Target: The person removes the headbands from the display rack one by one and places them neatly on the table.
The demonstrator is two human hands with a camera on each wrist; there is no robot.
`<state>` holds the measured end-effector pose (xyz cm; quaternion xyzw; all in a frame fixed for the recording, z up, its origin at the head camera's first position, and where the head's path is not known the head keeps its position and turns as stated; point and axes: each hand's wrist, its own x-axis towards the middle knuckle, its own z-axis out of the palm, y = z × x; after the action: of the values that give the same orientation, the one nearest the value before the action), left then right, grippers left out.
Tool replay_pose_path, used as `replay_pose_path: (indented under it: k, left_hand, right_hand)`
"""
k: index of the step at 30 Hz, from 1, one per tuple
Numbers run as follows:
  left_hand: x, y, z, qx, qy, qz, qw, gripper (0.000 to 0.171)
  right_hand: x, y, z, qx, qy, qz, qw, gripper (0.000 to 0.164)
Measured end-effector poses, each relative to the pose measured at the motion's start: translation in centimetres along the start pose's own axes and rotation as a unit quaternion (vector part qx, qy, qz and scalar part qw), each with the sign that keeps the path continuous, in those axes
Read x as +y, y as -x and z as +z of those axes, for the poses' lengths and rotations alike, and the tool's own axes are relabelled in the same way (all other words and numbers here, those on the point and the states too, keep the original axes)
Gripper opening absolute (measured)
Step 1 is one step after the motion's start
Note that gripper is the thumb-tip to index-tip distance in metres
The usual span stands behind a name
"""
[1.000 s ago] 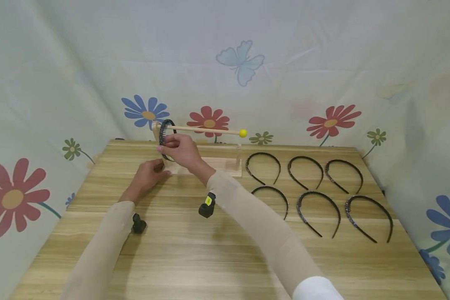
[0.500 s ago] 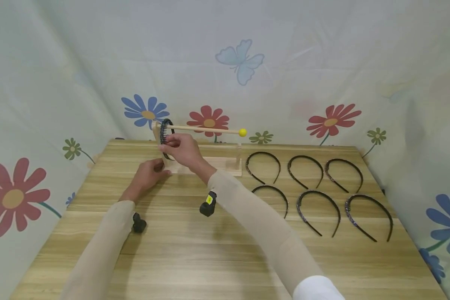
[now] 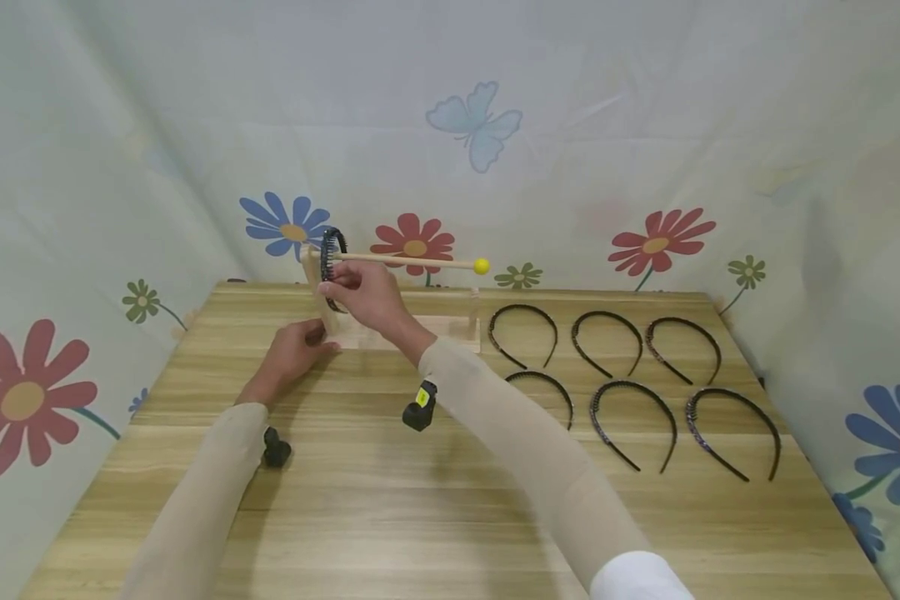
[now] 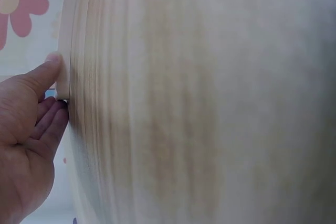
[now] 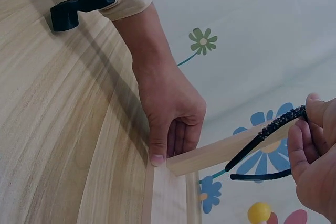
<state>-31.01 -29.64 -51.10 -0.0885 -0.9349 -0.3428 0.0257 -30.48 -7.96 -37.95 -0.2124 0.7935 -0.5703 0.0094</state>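
My right hand (image 3: 372,297) pinches a black toothed headband (image 3: 327,252) between thumb and fingers. Around the upper rod (image 3: 412,262) of a wooden stand (image 3: 453,330) the headband loops, close to the upright post (image 3: 311,267). A yellow ball (image 3: 482,266) caps the rod's free end. Glittery beading covers part of the headband (image 5: 273,124) in the right wrist view, where its two ends point toward the post. My left hand (image 3: 291,353) holds the left end of the stand's base, thumb on the near side, as the left wrist view also shows (image 4: 26,129).
Several black headbands (image 3: 632,387) lie in two rows on the right of the wooden table (image 3: 330,517). My right sleeve partly covers the nearest-left one (image 3: 553,380). A flower-printed cloth (image 3: 585,167) hangs behind the table.
The headband and my right hand have risen slightly, so the band's top stands higher above the rod. My left hand stays at the base. The head view has shifted a little.
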Motion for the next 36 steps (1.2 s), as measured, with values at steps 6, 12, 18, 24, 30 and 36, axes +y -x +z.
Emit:
replay_pose_path:
  k: [6,12,18,24,30,36]
  left_hand:
    - [0.1,0.0,-0.1,-0.002,0.001,-0.003,1.0,0.058]
    - [0.0,0.1,0.0,0.005,-0.004,0.006,1.0,0.058]
    - [0.1,0.1,0.0,-0.001,0.004,0.001,1.0,0.058]
    - [0.2,0.1,-0.1,-0.007,0.005,-0.008,0.9999,0.059]
    - [0.2,0.1,0.0,-0.015,0.011,-0.018,0.9997,0.06]
    - [0.2,0.0,0.0,-0.017,0.015,-0.019,0.9996,0.061]
  right_hand:
    - [-0.5,0.1,-0.7,0.003,0.005,-0.018,1.0,0.037]
    - [-1.0,0.2,-1.5,0.003,0.002,-0.05,0.999,0.03]
    - [-1.7,0.3,-2.7,0.008,0.027,-0.057,0.998,0.028]
    - [-1.6,0.5,-3.7,0.028,0.022,-0.065,0.997,0.029]
    - [-1.6,0.8,-4.7,0.026,0.018,-0.049,0.998,0.031]
    - [-1.7,1.2,-5.6,0.033,0.021,-0.058,0.998,0.029]
